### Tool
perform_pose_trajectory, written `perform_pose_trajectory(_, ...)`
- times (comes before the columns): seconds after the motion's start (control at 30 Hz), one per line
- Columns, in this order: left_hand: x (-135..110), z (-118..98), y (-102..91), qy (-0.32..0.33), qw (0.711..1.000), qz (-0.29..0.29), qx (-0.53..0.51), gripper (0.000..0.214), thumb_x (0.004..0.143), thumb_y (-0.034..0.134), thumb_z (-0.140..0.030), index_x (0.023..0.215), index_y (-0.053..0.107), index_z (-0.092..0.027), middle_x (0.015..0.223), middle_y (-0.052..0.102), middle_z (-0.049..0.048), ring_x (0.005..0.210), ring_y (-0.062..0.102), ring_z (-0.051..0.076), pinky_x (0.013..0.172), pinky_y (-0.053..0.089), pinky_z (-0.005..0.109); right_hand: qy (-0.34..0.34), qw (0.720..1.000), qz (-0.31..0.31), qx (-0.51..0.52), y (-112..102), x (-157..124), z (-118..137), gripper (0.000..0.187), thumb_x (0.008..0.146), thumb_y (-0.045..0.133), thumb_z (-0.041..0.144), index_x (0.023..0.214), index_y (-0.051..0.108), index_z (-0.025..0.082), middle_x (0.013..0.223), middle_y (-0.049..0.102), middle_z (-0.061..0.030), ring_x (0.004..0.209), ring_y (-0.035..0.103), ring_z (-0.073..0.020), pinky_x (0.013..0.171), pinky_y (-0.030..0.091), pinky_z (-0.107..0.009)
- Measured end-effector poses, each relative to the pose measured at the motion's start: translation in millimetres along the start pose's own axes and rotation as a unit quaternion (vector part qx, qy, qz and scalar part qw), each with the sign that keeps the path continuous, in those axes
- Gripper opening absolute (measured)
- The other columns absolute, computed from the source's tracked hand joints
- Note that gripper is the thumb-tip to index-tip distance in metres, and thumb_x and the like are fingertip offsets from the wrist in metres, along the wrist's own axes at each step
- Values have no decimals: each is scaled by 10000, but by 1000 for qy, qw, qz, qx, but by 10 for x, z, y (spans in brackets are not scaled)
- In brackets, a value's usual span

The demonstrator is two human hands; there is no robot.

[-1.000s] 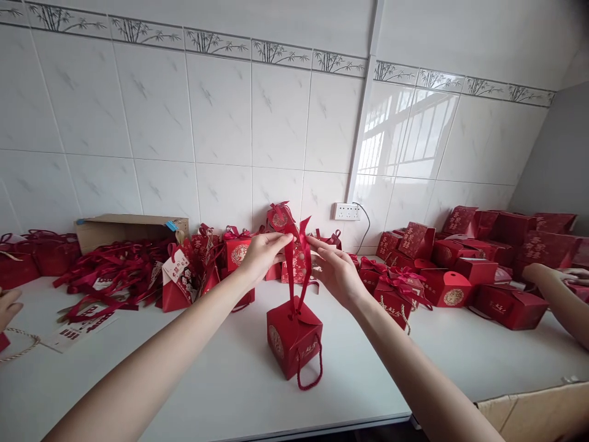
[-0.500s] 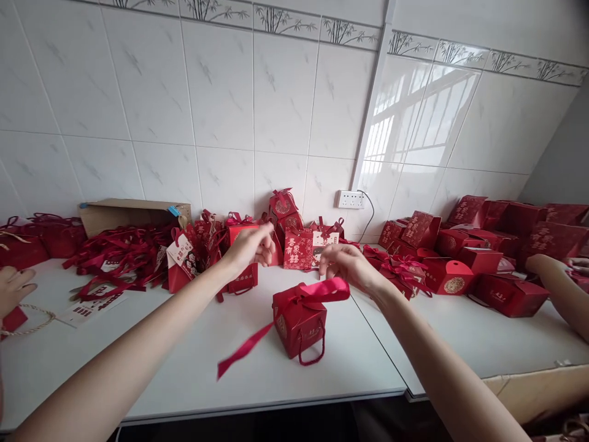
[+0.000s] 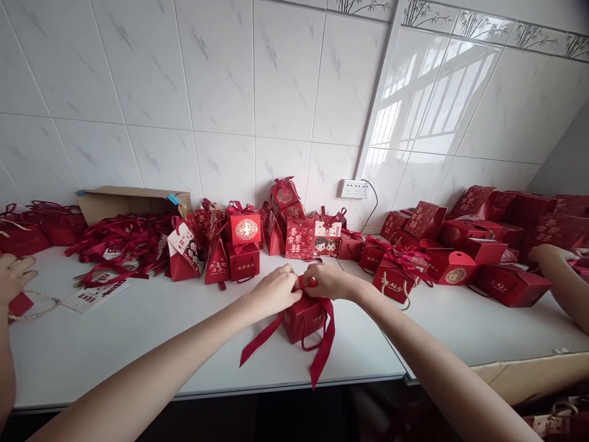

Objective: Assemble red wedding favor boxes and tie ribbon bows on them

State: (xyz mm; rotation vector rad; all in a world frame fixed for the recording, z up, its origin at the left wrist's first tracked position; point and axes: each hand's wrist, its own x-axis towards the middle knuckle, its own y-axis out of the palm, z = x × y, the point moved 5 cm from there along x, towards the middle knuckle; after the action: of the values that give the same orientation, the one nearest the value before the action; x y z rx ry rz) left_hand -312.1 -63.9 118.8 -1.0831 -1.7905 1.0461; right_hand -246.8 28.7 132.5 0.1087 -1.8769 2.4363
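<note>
A small red gift box (image 3: 301,319) with a cord handle stands on the white table (image 3: 138,331) in front of me. A red ribbon (image 3: 322,353) is threaded through its top, and its two tails hang down over the box's sides. My left hand (image 3: 275,291) and my right hand (image 3: 326,281) meet on top of the box, both with fingers closed, pinching the ribbon between them.
Many red gift boxes (image 3: 243,236) and loose red ribbons (image 3: 115,245) line the tiled wall, beside an open cardboard carton (image 3: 124,201). More red boxes (image 3: 488,258) pile up on the right. Another person's hand (image 3: 13,276) rests at far left, a second person's arm (image 3: 559,276) at far right.
The ribbon was held up high above the box, then dropped. Both my hands have come down and closed together on the ribbon at the box's top. The view has tilted downward.
</note>
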Motion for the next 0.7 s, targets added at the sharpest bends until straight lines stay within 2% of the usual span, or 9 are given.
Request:
perform_pose_trajectory(0.17, 12, -79, -14, -26, 999, 14, 26, 108, 768, 558, -162, 666, 593, -160, 878, 524, 55, 737, 593, 199, 640, 433, 301, 18, 1000, -9, 9, 53, 27, -28, 74, 636, 604, 82, 614, 579, 147, 769, 600, -51, 639, 508, -121, 562, 334, -222)
perform_pose_trajectory(0.3, 28, -106, -13, -31, 999, 7, 22, 132, 796, 549, -155, 691, 628, -159, 959, 523, 48, 731, 605, 152, 665, 453, 270, 42, 997, -36, 55, 78, -43, -146, 55, 689, 573, 112, 722, 593, 152, 756, 609, -19, 646, 522, -103, 577, 380, -199)
perform_pose_trajectory(0.5, 69, -136, 50, -7, 999, 5, 34, 106, 816, 539, -177, 801, 645, -174, 1004, 529, 34, 779, 617, 153, 696, 462, 265, 80, 991, -41, 95, 121, -140, -252, 85, 754, 520, 169, 776, 600, 149, 609, 576, 30, 453, 459, -69, 429, 345, -186)
perform_pose_trajectory(0.7, 102, -131, 94, -6, 999, 21, 42, 83, 792, 541, -184, 839, 587, -132, 1000, 541, 76, 739, 601, 175, 656, 457, 291, 62, 994, -66, 64, 63, -132, -197, 42, 707, 590, 120, 706, 611, 156, 709, 613, -20, 653, 573, -133, 616, 460, -237)
